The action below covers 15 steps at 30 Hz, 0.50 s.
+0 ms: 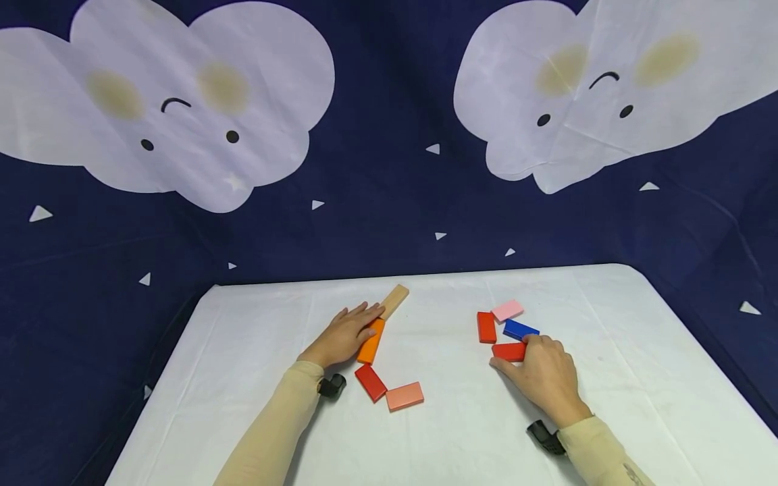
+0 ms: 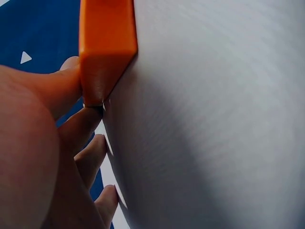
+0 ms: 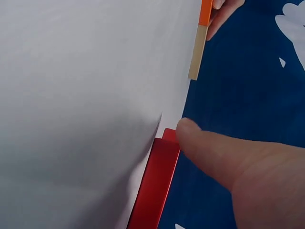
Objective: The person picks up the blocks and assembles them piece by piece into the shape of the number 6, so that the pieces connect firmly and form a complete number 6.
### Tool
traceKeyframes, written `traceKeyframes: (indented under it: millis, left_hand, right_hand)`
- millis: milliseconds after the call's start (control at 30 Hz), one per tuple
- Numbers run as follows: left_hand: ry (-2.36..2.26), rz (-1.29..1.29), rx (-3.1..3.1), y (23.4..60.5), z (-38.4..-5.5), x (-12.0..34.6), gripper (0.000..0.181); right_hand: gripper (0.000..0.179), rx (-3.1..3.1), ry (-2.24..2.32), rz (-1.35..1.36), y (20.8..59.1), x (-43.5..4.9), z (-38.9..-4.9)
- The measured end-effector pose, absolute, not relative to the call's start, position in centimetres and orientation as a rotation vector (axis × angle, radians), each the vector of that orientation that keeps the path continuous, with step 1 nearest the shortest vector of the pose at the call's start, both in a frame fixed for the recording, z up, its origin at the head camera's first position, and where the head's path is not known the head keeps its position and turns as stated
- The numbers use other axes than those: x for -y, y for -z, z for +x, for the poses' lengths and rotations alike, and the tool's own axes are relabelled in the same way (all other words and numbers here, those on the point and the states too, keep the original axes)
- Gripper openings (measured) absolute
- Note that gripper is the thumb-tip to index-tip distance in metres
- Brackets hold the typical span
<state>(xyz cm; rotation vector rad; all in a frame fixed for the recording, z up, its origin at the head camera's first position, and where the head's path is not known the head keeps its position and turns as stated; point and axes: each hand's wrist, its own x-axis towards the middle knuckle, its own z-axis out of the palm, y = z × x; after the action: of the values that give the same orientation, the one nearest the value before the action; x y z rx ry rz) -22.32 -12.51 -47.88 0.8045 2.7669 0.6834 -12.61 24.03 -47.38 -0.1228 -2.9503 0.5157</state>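
My left hand (image 1: 345, 335) lies over the left row with fairly straight fingers. Its fingertips touch the plain wooden block (image 1: 395, 301) and its thumb the orange block (image 1: 372, 343), whose end shows close up in the left wrist view (image 2: 107, 47). A red block (image 1: 371, 383) and a salmon-pink block (image 1: 404, 397) continue the row towards me. On the right, my right hand (image 1: 550, 376) grips a red block (image 1: 508, 352) between thumb and index finger, seen large in the right wrist view (image 3: 156, 183). Its far end is partly covered by the hand.
Beside the right hand lie a blue block (image 1: 521, 329), a light pink block (image 1: 507, 310) and another red block (image 1: 486, 327), close together. A white cloth (image 1: 456, 445) covers the table. Behind its far edge hangs a dark blue curtain (image 1: 377, 229) with clouds.
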Motion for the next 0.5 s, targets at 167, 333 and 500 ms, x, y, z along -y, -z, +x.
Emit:
traceKeyframes:
  millis: [167, 333, 500]
  left_hand:
    - [-0.687, 0.807, -2.763, 47.81, -22.28, 12.53, 0.052]
    - [-0.682, 0.802, -2.768, 47.80, -22.23, 12.55, 0.051]
    - [-0.684, 0.796, -2.771, 47.78, -22.19, 12.61, 0.051]
  right_hand:
    - [0.069, 2.948, -0.527, -0.110, 47.33, -23.78, -12.76]
    - [0.071, 2.964, -0.584, -0.121, 47.17, -23.68, -12.67]
    - [0.073, 2.932, -0.624, -0.087, 46.91, -23.73, -12.49]
